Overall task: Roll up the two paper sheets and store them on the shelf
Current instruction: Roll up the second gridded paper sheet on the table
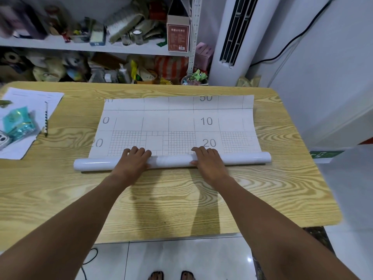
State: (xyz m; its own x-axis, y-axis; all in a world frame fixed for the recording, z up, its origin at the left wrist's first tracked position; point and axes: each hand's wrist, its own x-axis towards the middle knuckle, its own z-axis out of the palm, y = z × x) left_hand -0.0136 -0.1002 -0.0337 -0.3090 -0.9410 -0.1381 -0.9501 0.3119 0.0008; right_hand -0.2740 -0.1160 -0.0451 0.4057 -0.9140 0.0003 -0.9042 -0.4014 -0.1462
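- Centre frame: left hand [134, 158] and right hand [209, 159] curl over the paper roll [171, 161]
- Uneven pushing could skew it, telescoping along the gridded sheet [173, 122]

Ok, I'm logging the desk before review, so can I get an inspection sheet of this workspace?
Surface: wood-grain table with rounded corners.
Job's things: gridded paper sheet partly rolled; its roll lies across the near end. A second sheet cannot be told apart.
Clutter: white papers, pencil and teal packets at the table's left end.
Grips: left hand and right hand both curl over the roll.
Cables: black wall cable at the right; black floor cable under the table's near edge.
Surroundings: crowded shelf behind the table, white standing air conditioner, tiled floor.
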